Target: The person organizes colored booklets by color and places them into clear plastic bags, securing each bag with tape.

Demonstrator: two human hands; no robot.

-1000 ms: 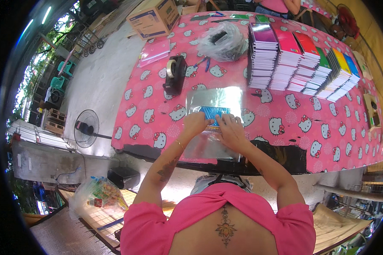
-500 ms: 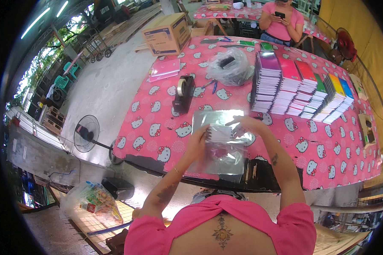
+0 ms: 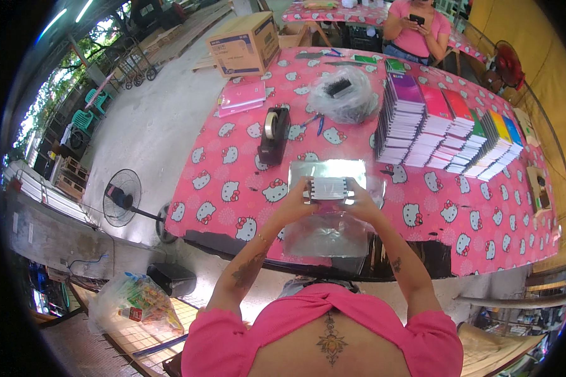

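Note:
A small stack of spiral notebooks (image 3: pixel 329 188) stands on edge between my hands, its white page edges facing up and black coils showing at both ends. My left hand (image 3: pixel 297 200) is closed around the left end of the stack. At the right end, my right hand (image 3: pixel 362 202) grips it in the same way. Beneath lie shiny clear plastic bags (image 3: pixel 326 242), spread flat at the table's near edge. The undersides of the notebooks are hidden by my hands.
The pink patterned table (image 3: pixel 415 210) bears a black tape dispenser (image 3: pixel 273 137), pens (image 3: pixel 320 125), pink notebooks (image 3: pixel 242 97), a plastic bag with black coils (image 3: pixel 344 97) and tall notebook stacks (image 3: pixel 399 116). A carton (image 3: pixel 244 47) stands behind; a person (image 3: pixel 415 28) holds a phone opposite.
My right hand has come down from the plastic's upper right onto the notebooks' right end. The stack now sits squarely between both hands.

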